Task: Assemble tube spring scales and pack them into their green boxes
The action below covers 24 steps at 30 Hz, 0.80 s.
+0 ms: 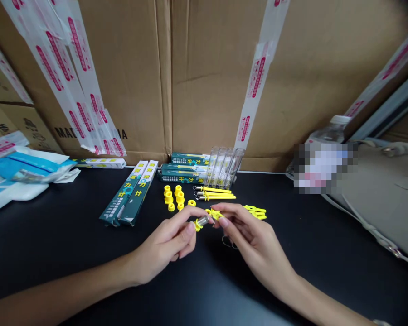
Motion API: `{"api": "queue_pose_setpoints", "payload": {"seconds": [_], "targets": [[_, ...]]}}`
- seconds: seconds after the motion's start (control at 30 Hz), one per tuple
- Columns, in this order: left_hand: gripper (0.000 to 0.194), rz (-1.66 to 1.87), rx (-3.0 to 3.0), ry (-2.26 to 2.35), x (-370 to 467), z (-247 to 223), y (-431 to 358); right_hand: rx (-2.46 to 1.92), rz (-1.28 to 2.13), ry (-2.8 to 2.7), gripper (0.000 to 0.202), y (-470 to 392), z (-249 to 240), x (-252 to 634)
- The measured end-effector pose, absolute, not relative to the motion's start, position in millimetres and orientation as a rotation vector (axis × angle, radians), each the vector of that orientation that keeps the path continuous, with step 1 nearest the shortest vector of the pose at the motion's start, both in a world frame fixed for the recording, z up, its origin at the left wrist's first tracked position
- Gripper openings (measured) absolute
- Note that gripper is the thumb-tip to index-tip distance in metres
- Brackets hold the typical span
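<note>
Between the thumb and fingers of my left hand [175,235] is a small metal spring [202,220] with a yellow end piece [197,226]. My right hand [251,235] pinches a small yellow plastic part [216,214] close beside the spring. Below its fingers shows a thin metal hook [227,242]. Just beyond the hands lie several yellow caps [168,197], a yellow ring [191,203] and yellow rods [221,197] with metal rings at their left ends. Several flat yellow pieces [255,211] rest beyond my right hand.
Clear tubes [224,167] stand at the back, beside stacked green boxes [183,172]. Two more green boxes [129,194] lie left of centre. A blue and white packet [34,166] is far left. At right are a plastic bottle [329,131] and a pale bag [387,194]. Cardboard [207,90] rises behind.
</note>
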<state>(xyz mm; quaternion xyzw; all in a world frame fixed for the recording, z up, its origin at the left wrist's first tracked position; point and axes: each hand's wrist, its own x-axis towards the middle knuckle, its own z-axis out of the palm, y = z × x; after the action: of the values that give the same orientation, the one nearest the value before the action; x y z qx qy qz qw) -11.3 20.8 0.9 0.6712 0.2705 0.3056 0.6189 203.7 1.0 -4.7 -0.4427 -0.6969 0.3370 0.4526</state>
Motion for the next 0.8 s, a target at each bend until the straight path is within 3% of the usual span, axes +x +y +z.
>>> {"api": "queue_pose_setpoints", "payload": {"seconds": [0.17, 0.3, 0.6, 0.8], "targets": [[0.03, 0.709, 1.955, 0.755, -11, 14, 15, -1.104, 0.97, -1.624, 0.022, 4, -6, 203], [0.035, 0.706, 1.909, 0.789, -12, 15, 12, -1.049, 1.02, -1.632, 0.02, -1, -6, 200], [0.032, 0.717, 2.301, 0.825, -12, 6, 8, -0.964, 0.848, -1.822, 0.022, -14, 0, 200], [0.029, 0.676, 2.424, 0.904, -13, 3, 8, -0.991, 0.936, -1.802, 0.018, -14, 1, 199]]}}
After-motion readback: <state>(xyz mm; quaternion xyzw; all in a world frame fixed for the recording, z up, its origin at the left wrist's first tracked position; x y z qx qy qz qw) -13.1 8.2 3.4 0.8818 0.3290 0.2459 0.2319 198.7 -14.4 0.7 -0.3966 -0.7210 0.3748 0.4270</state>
